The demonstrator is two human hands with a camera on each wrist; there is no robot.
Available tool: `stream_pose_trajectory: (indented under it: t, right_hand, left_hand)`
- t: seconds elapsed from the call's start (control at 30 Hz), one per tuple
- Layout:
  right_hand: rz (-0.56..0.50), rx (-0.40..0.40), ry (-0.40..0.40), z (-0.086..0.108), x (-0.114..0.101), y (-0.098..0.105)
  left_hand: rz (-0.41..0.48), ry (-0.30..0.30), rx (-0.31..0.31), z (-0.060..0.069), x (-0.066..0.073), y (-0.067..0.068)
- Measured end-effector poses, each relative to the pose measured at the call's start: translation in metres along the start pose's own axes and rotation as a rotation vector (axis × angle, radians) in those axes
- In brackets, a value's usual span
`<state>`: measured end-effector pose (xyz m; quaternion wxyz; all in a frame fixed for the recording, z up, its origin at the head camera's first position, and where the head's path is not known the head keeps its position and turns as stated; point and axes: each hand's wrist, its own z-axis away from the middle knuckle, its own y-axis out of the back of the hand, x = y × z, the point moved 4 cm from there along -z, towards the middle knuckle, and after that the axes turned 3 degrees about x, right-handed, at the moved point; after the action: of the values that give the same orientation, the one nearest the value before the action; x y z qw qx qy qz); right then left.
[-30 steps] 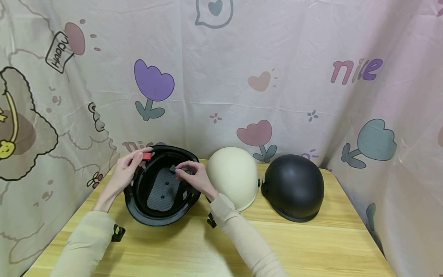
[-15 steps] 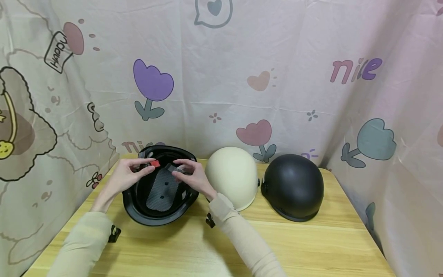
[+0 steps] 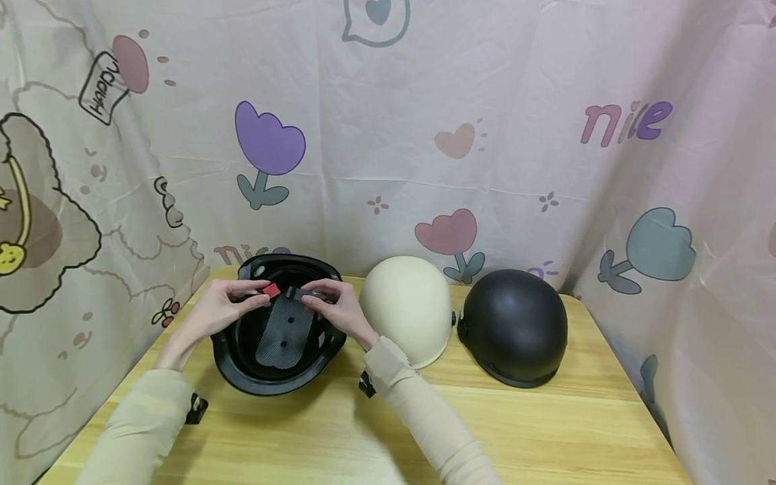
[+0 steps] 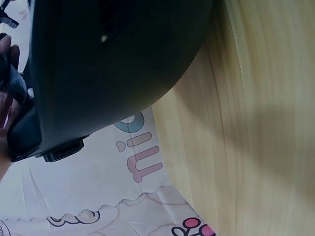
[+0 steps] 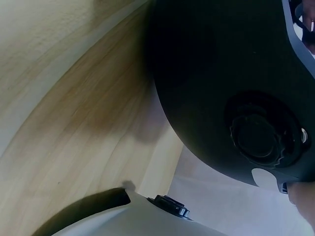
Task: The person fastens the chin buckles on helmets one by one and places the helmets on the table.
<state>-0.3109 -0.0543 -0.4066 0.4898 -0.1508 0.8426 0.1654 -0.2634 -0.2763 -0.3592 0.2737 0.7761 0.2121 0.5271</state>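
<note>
A black helmet (image 3: 269,385) lies upside down on the table, its inside with a grey mesh pad (image 3: 283,335) facing up. Over that opening my left hand (image 3: 219,311) pinches a red buckle piece (image 3: 271,290) between thumb and fingers. Just to its right, my right hand (image 3: 344,314) pinches a dark buckle piece (image 3: 294,294). The two pieces are close together; whether they touch is hard to tell. In the left wrist view the shell (image 4: 113,64) hides most of the hand. The right wrist view shows the shell's round dial (image 5: 258,135).
A cream helmet (image 3: 405,313) stands dome up right beside the black one. Farther right is another black helmet (image 3: 515,329), also dome up. All rest on a wooden table (image 3: 473,417) before a printed curtain (image 3: 376,114).
My left hand has moved the red piece rightward from the helmet's left rim, close to the dark piece. The right hand has stayed nearly in place, the dark piece shifting slightly left.
</note>
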Motion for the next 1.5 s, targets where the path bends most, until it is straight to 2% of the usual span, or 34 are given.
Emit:
stream_pose_trajectory:
  t: [0.17, 0.27, 0.4, 0.53, 0.77, 1.07, 1.23, 1.5]
  right_hand:
    - [0.005, 0.005, -0.046, 0.0, 0.002, 0.0]
    - [0.011, 0.022, -0.063, 0.001, 0.002, 0.0]
    - [0.024, 0.033, -0.066, 0.001, 0.002, 0.002]
    - [0.033, 0.046, -0.076, 0.002, 0.003, 0.002]
    - [0.067, 0.102, -0.062, 0.001, 0.004, 0.003]
    - [-0.022, 0.048, -0.09, 0.003, -0.001, 0.0]
    - [-0.115, -0.008, -0.035, 0.002, -0.006, -0.003]
    - [-0.086, -0.02, 0.021, 0.001, -0.001, -0.002]
  left_hand:
    - [-0.003, 0.045, 0.001, 0.001, -0.003, 0.002]
    - [-0.025, 0.02, 0.007, 0.001, -0.002, 0.001]
    - [0.028, -0.053, -0.007, 0.0, 0.001, -0.001]
    - [0.086, -0.057, -0.033, 0.0, 0.002, -0.002]
    - [0.081, -0.037, -0.053, 0.0, 0.002, 0.0]
    - [0.082, -0.036, -0.049, 0.001, 0.002, 0.0]
    - [0.094, -0.04, -0.045, 0.002, 0.002, -0.001]
    - [0.103, -0.047, -0.044, 0.003, 0.002, -0.002]
